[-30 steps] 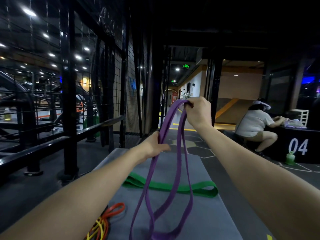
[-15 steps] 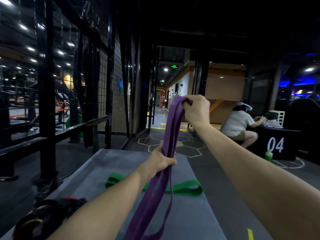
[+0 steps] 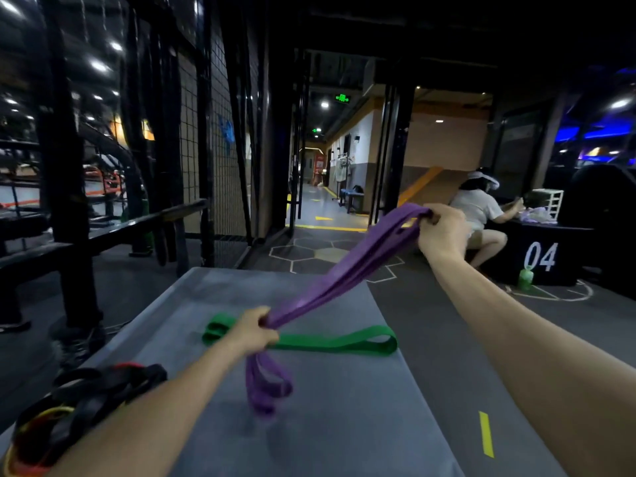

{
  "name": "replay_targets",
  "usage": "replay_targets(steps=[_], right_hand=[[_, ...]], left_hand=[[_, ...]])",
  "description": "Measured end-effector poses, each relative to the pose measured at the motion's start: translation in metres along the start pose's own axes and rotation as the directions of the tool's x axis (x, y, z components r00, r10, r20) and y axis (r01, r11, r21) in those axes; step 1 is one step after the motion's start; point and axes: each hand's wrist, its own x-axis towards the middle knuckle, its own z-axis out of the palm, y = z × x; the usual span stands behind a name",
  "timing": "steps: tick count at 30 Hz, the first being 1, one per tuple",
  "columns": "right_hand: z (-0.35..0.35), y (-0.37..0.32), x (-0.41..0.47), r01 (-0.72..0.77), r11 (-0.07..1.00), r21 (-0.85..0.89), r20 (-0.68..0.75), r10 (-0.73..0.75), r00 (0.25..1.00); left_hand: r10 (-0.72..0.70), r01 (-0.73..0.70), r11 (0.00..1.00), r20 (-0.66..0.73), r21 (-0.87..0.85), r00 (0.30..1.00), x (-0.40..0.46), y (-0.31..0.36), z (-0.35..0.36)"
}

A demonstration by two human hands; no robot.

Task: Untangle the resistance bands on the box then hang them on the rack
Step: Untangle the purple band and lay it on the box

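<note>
Two hands stretch one long purple rubber resistance band, doubled into several strands, on a slant above the grey padded box that serves as a counter. Right hand, raised and far out, is curled round the upper bend; left hand, low and near, grips the strands at mid-length, and a blurred purple tail loops down just over the counter top. Flat green rubber band lies straight across the counter, beneath and behind the left hand. Tangled heap of black, red and yellow bands sits at the near left corner, beside the left forearm. Black steel rack stands to the left, well apart from the purple band. Risks, as judged: the taut strands could slip from either grip and snap back; the swinging tail could catch the green band and drag it off; a hidden twist between the strands could tighten under tension
</note>
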Motion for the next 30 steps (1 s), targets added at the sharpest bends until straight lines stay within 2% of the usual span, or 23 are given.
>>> replay_targets(steps=[3,8,11,14,17,21,24,27,30], right_hand=[[0.008,0.036,-0.011,-0.157,0.988,0.0,-0.009,0.157,0.988],[0.065,0.076,-0.04,-0.352,0.931,0.097,0.096,0.343,0.934],[0.105,0.122,-0.065,-0.521,0.843,0.132,0.198,0.493,0.847],[0.132,0.173,-0.092,-0.615,0.787,0.06,0.244,0.585,0.773],[0.147,0.207,-0.109,-0.616,0.787,-0.029,0.249,0.603,0.758],[0.154,0.248,-0.117,-0.587,0.796,-0.149,0.209,0.605,0.768],[0.15,0.274,-0.125,-0.569,0.789,-0.231,0.164,0.608,0.777],[0.147,0.289,-0.134,-0.521,0.799,-0.3,0.178,0.583,0.793],[0.141,0.291,-0.138,-0.387,0.843,-0.375,0.218,0.485,0.847]], left_hand=[[0.07,-0.062,0.992,-0.076,0.111,0.995,0.024,0.01,-0.029],[0.021,0.004,0.909,-0.055,0.417,0.998,0.056,0.007,-0.083],[-0.038,0.018,0.839,0.026,0.543,0.999,0.072,-0.015,-0.074],[-0.104,0.041,0.79,0.068,0.612,0.992,0.088,-0.053,-0.042],[-0.132,0.049,0.761,0.08,0.647,0.988,0.106,-0.09,-0.006],[-0.098,0.007,0.725,0.093,0.689,0.991,0.128,-0.115,0.046],[-0.089,-0.009,0.778,0.124,0.628,0.988,0.138,-0.128,0.079],[-0.108,0.011,0.839,0.147,0.545,0.983,0.143,-0.144,0.093],[-0.122,0.006,0.882,0.216,0.471,0.969,0.143,-0.159,0.103]])
